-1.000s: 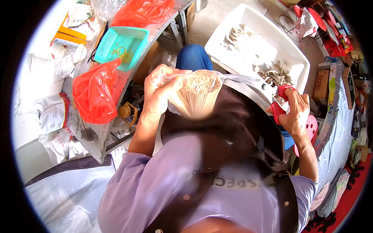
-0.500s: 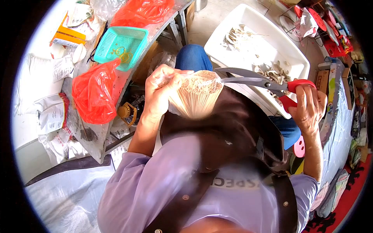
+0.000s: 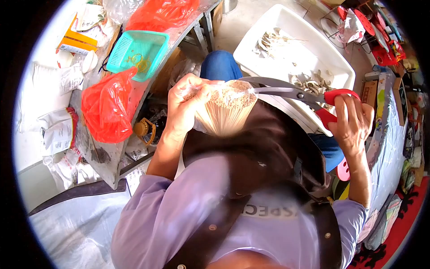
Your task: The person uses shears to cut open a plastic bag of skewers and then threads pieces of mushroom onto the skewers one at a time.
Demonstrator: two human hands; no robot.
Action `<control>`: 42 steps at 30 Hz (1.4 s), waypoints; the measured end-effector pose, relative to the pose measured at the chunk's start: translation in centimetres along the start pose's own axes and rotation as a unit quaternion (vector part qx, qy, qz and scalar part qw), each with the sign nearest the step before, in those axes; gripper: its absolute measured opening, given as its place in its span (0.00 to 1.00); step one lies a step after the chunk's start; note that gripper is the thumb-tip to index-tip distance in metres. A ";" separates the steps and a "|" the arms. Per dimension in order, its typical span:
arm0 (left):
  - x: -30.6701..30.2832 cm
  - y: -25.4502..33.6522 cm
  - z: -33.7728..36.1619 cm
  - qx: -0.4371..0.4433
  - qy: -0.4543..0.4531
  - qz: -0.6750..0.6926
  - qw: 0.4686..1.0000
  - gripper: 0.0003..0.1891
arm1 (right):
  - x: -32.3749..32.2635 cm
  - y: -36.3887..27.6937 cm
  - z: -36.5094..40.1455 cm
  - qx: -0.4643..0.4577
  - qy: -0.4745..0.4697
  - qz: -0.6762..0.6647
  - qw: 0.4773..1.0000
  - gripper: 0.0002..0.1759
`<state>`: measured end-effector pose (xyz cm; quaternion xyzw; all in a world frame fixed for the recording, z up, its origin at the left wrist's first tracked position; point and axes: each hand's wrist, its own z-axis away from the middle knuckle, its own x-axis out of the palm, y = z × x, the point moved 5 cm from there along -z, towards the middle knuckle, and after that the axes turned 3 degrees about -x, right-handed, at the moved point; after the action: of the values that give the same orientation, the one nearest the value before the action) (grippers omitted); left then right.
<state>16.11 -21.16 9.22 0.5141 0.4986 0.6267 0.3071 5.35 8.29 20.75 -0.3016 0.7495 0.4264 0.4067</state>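
My left hand (image 3: pixel 188 101) is closed around the upper left side of a bundle of thin wooden skewers (image 3: pixel 224 114), wrapped in clear plastic. The bundle's upper end, a mass of pale stick ends, faces up towards me. In my right hand (image 3: pixel 351 121) is a pair of scissors (image 3: pixel 295 93) with red handles and long dark blades, my fingers in and around the loops. The blades are parted at the bundle's right edge. One runs along its far rim and the other meets the plastic there; the exact contact of the tips is hard to see.
A white tub (image 3: pixel 268 18) with pale scraps stands on the floor ahead. To the left, a worktable (image 3: pixel 105 157) carries a turquoise basket (image 3: pixel 121 51) with rubber bands and red plastic bags (image 3: pixel 107 107). A brown apron (image 3: pixel 260 148) covers my lap.
My right hand has moved the scissors left, bringing the blades farther over the bundle's edge. My left hand and the skewers have stayed nearly in place.
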 end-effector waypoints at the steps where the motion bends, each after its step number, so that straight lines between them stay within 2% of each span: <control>1: 0.0 0.0 0.0 0.001 -0.004 0.002 1.000 0.03 | 0.4 -0.1 0.0 0.009 0.007 -0.024 1.000 0.31; 5: -0.3 0.2 0.1 -0.001 -0.004 0.014 1.000 0.02 | 3.6 -0.7 0.7 0.069 0.018 -0.235 0.969 0.25; 7: -0.4 0.1 0.1 -0.003 -0.005 0.016 1.000 0.02 | 4.8 -1.5 1.2 0.090 -0.023 -0.266 0.960 0.26; 10: -0.5 -0.1 0.0 -0.002 -0.008 0.013 1.000 0.02 | 3.9 -1.2 0.8 0.060 -0.003 -0.164 0.985 0.26; 12: -0.2 0.0 0.0 -0.002 -0.009 0.017 1.000 0.02 | 3.6 -0.5 1.0 0.054 0.011 -0.105 0.993 0.30; 18: 0.4 -0.1 -0.2 -0.004 -0.014 0.018 1.000 0.02 | 2.8 -0.2 0.7 0.025 0.023 -0.049 0.998 0.30; 22: 0.1 -0.2 -0.2 -0.008 -0.012 0.009 1.000 0.03 | 3.7 -1.6 -0.2 0.054 0.002 -0.173 0.983 0.27; 23: 0.1 -0.1 -0.2 -0.011 -0.007 0.017 1.000 0.03 | 3.8 -1.9 -0.4 0.058 0.025 -0.208 0.976 0.30; 26: -0.5 -0.2 0.0 -0.023 0.001 0.022 1.000 0.04 | 5.6 -3.0 0.3 0.132 -0.058 -0.342 0.929 0.33; 27: -0.6 -0.3 -0.1 -0.026 0.002 0.021 0.999 0.05 | 5.7 -3.5 0.2 0.126 -0.059 -0.367 0.920 0.33; 30: -0.6 -0.5 -0.2 -0.027 -0.027 -0.001 0.999 0.15 | 5.4 -3.5 -0.3 0.085 -0.008 -0.285 0.955 0.32; 33: -0.4 -0.7 -0.5 0.025 -0.052 -0.020 0.998 0.25 | 4.9 -3.2 -1.0 0.061 0.028 -0.221 0.973 0.30; 34: -0.2 -0.6 -0.6 0.009 -0.053 -0.019 0.998 0.35 | 4.8 -3.3 -1.2 0.060 0.029 -0.217 0.974 0.30; 37: 0.2 -0.7 -0.3 0.002 -0.071 -0.038 0.997 0.29 | 4.6 -3.3 -1.6 0.049 0.038 -0.202 0.977 0.30; 42: 0.5 -1.3 -0.1 -0.046 -0.071 -0.027 0.996 0.27 | 5.3 -3.5 -1.2 -0.007 0.022 -0.188 0.982 0.29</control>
<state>15.74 -20.30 8.20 0.5288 0.4598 0.6027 0.3817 5.12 5.06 15.10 -0.4492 0.6853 0.3405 0.4611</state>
